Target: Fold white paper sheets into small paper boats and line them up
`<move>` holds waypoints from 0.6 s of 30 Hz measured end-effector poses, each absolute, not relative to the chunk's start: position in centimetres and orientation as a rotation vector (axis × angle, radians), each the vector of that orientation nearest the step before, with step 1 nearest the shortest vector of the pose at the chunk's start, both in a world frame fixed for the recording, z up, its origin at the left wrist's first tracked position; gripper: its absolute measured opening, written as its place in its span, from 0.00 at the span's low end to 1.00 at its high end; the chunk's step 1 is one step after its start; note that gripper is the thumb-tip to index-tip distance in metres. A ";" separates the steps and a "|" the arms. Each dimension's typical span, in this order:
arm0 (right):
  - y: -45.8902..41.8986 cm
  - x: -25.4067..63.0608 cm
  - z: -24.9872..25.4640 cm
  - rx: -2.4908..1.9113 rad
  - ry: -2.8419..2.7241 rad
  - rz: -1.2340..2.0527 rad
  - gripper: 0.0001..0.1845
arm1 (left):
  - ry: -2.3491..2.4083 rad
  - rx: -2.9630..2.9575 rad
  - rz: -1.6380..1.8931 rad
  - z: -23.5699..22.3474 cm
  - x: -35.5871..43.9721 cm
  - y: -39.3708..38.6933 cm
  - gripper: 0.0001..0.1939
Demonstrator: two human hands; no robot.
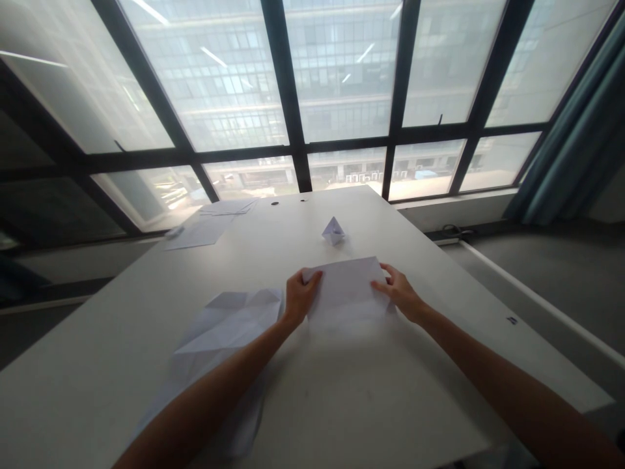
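Observation:
A white sheet of paper [346,290] lies flat on the white table [371,391] in front of me. My left hand [299,296] pinches its upper left corner, thumb on top. My right hand [400,291] grips its upper right corner the same way. Both hands rest on the table with fingers closed on the paper. A small folded paper boat [333,230] stands upright beyond the sheet, apart from both hands.
A creased, partly folded white sheet [234,322] lies left of my left forearm. Loose sheets [209,225] sit at the far left corner. Large windows [342,85] run behind the table, and a curtain [576,143] hangs at right.

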State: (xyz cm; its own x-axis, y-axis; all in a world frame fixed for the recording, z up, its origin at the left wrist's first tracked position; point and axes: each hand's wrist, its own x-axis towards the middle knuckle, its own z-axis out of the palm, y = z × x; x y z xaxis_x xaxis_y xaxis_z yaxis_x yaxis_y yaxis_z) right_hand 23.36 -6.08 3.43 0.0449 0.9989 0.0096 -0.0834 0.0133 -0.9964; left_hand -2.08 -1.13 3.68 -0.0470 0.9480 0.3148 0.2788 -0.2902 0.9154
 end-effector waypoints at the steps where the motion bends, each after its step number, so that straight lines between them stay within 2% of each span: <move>1: -6.1 23.2 3.1 -1.205 -1.122 1.188 0.34 | 1.327 1.580 1.361 3.5 -2.1 -1.0 0.18; 6: -5.5 23.1 1.5 -1.390 -1.204 0.832 0.29 | 1.400 1.620 1.293 2.3 -2.2 -0.2 0.17; 11: -4.7 23.7 0.2 -1.505 -1.313 0.674 0.29 | 1.351 2.114 1.289 1.7 -2.2 -0.5 0.28; 15: -4.6 23.5 -0.3 -1.587 -1.441 0.583 0.30 | 1.154 2.645 0.862 1.9 -1.6 -2.1 0.19; 18: -5.3 23.1 0.2 -1.696 -1.611 0.408 0.31 | 0.968 2.786 0.436 2.0 -1.2 -3.1 0.26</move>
State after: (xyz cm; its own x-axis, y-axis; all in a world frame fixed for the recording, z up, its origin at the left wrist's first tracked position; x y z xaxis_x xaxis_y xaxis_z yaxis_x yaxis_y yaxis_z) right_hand 23.06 -5.31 0.22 0.1576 0.9526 0.2603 0.7141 0.0721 -0.6963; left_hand -1.19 -3.10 1.97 0.7479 0.6263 0.2197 0.5796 -0.7776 0.2438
